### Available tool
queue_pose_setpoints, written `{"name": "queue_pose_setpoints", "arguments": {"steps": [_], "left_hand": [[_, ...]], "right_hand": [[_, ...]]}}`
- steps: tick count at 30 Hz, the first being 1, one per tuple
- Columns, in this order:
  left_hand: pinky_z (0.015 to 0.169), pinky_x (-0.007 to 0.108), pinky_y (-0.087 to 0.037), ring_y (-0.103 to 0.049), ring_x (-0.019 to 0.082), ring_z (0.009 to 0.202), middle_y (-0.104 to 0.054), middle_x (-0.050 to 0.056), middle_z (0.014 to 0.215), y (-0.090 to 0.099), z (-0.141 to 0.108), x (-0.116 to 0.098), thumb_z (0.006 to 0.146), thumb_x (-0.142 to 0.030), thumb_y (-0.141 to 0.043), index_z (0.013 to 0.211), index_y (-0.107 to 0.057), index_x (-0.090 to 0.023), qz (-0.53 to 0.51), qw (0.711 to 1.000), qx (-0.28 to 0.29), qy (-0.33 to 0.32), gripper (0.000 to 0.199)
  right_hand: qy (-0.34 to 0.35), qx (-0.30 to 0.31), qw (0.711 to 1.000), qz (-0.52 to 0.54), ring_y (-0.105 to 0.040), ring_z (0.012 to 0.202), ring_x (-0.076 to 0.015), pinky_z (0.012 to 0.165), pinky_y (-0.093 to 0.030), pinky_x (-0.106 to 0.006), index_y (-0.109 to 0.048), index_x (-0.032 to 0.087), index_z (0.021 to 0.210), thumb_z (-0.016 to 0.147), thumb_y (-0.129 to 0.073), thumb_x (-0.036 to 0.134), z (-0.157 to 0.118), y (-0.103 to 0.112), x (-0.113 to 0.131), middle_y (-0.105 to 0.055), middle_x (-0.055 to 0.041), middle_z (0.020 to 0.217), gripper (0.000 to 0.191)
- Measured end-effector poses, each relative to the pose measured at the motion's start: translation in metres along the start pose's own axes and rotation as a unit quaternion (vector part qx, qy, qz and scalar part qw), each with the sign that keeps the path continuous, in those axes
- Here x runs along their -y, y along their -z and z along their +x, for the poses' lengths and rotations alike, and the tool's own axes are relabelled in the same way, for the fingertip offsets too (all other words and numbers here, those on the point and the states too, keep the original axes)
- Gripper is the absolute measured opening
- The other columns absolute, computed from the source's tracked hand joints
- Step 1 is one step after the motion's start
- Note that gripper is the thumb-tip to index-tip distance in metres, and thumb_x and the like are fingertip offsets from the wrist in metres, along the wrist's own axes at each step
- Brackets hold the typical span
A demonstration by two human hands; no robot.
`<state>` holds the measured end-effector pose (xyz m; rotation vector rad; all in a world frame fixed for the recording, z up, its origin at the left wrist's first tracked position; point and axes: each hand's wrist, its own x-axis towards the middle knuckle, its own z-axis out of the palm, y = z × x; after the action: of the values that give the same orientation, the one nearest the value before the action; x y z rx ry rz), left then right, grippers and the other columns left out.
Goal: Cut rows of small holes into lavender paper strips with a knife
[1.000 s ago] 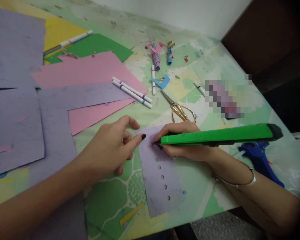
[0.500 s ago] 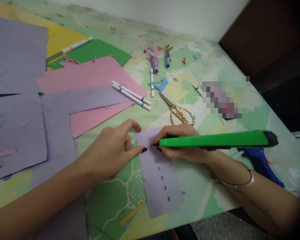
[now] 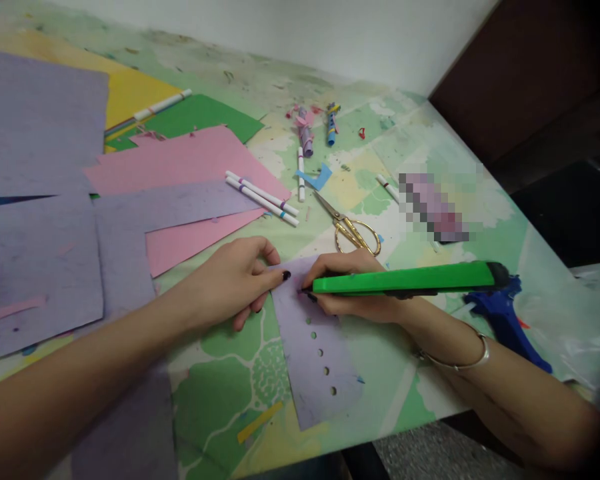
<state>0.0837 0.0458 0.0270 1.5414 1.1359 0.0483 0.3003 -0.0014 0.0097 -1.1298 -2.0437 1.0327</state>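
A purple paper strip [image 3: 313,393] with a row of small holes lies on the patterned tablecloth. My right hand [image 3: 350,283] is closed around a green craft knife [image 3: 410,280], its tip at the strip's upper part, above the holes. At the strip's upper left edge, my left hand [image 3: 245,280] rests with its thumb on the paper and its fingers curled and apart. Just beyond my right hand lie gold-handled scissors [image 3: 347,223].
Purple sheets [image 3: 40,127], pink paper [image 3: 200,157] and green paper [image 3: 200,120] spread over the left side. White markers [image 3: 263,198] lie ahead. Small decorated rolls [image 3: 305,133] stand farther back. A blue tool [image 3: 510,323] sits beyond my right forearm.
My left thumb has moved up and left onto the strip's edge. The view has shifted slightly, and the knife stays in my right hand at nearly the same spot on the strip.
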Motion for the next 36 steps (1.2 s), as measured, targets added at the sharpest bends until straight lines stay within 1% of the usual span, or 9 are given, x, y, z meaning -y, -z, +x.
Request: {"name": "queue_pose_setpoints", "arguments": {"steps": [2,4,6,13,18,25,31,33,36], "left_hand": [[0.028,0.018,-0.029,-0.044,0.009,0.023,-0.051,-0.011,0.040,0.0005,0.0000,-0.0011,0.094,-0.035,-0.053,0.078,-0.044,-0.024,0.061,0.998,-0.006,-0.014,0.021],[0.029,0.017,-0.031,-0.046,0.008,0.023,-0.052,-0.010,0.039,0.0004,-0.0006,-0.0016,0.093,-0.037,-0.053,0.067,-0.039,-0.023,0.111,0.993,-0.007,-0.030,0.033],[0.031,0.017,-0.033,-0.049,0.009,0.024,-0.055,-0.009,0.041,-0.0001,-0.0010,-0.0018,0.093,-0.035,-0.053,0.063,-0.037,-0.022,0.129,0.991,-0.007,-0.041,0.037],[0.035,0.017,-0.038,-0.051,0.009,0.025,-0.058,-0.009,0.043,-0.0017,-0.0011,-0.0004,0.094,-0.035,-0.051,0.064,-0.040,-0.022,0.163,0.984,-0.016,-0.074,0.035],[0.033,0.018,-0.037,-0.050,0.008,0.025,-0.057,-0.009,0.044,-0.0011,-0.0005,0.0001,0.095,-0.036,-0.050,0.064,-0.040,-0.022,0.143,0.988,0.000,-0.066,0.034],[0.031,0.016,-0.035,-0.050,0.007,0.024,-0.057,-0.010,0.044,-0.0003,-0.0011,0.0029,0.094,-0.034,-0.051,0.064,-0.040,-0.021,0.145,0.986,-0.002,-0.078,0.035],[0.031,0.016,-0.035,-0.051,0.008,0.024,-0.057,-0.010,0.044,0.0000,0.0005,0.0010,0.095,-0.035,-0.052,0.064,-0.040,-0.021,0.151,0.986,0.000,-0.065,0.036],[0.032,0.016,-0.036,-0.051,0.008,0.024,-0.057,-0.010,0.044,-0.0001,0.0006,0.0007,0.095,-0.035,-0.052,0.064,-0.040,-0.021,0.150,0.987,0.004,-0.059,0.036],[0.032,0.017,-0.037,-0.051,0.008,0.024,-0.058,-0.010,0.043,-0.0006,0.0001,0.0008,0.094,-0.035,-0.054,0.064,-0.040,-0.021,0.150,0.987,0.001,-0.055,0.036]], "right_hand": [[0.001,-0.006,1.000,-0.010,-0.054,0.058,-0.0065,0.057,-0.040,-0.017,-0.070,0.016,0.083,0.071,-0.063,0.010,0.0006,-0.0004,0.0016,-0.067,0.0044,0.068,0.015],[-0.006,-0.009,1.000,-0.020,-0.053,0.058,-0.0067,0.057,-0.039,-0.018,-0.069,0.016,0.082,0.070,-0.062,0.010,0.0012,-0.0006,0.0033,-0.067,0.0043,0.068,0.015],[-0.011,-0.006,1.000,-0.019,-0.052,0.057,-0.0065,0.056,-0.039,-0.017,-0.068,0.016,0.081,0.070,-0.062,0.010,0.0013,-0.0005,0.0046,-0.066,0.0048,0.067,0.014],[-0.014,-0.001,1.000,-0.023,-0.053,0.057,-0.0059,0.057,-0.039,-0.017,-0.069,0.016,0.083,0.072,-0.062,0.009,-0.0006,-0.0005,0.0020,-0.067,0.0053,0.068,0.015],[-0.004,-0.002,1.000,-0.024,-0.054,0.058,-0.0051,0.056,-0.039,-0.015,-0.069,0.016,0.083,0.070,-0.063,0.007,0.0000,-0.0004,-0.0006,-0.067,0.0050,0.069,0.017],[-0.023,0.007,1.000,0.009,-0.055,0.060,-0.0062,0.056,-0.040,-0.016,-0.067,0.016,0.082,0.072,-0.062,0.008,-0.0003,0.0007,0.0023,-0.065,0.0055,0.066,0.014],[-0.013,-0.005,1.000,-0.008,-0.054,0.059,-0.0045,0.055,-0.039,-0.014,-0.068,0.014,0.080,0.070,-0.065,0.007,0.0002,-0.0003,0.0011,-0.064,0.0063,0.065,0.013],[-0.021,-0.003,1.000,0.002,-0.056,0.060,-0.0049,0.055,-0.040,-0.014,-0.069,0.015,0.081,0.070,-0.066,0.007,-0.0003,-0.0001,0.0011,-0.065,0.0061,0.067,0.014],[-0.056,0.010,0.997,0.056,-0.057,0.057,-0.0053,0.055,-0.042,-0.014,-0.068,0.016,0.085,0.074,-0.065,0.007,-0.0015,0.0009,0.0026,-0.066,0.0066,0.066,0.014]]}}
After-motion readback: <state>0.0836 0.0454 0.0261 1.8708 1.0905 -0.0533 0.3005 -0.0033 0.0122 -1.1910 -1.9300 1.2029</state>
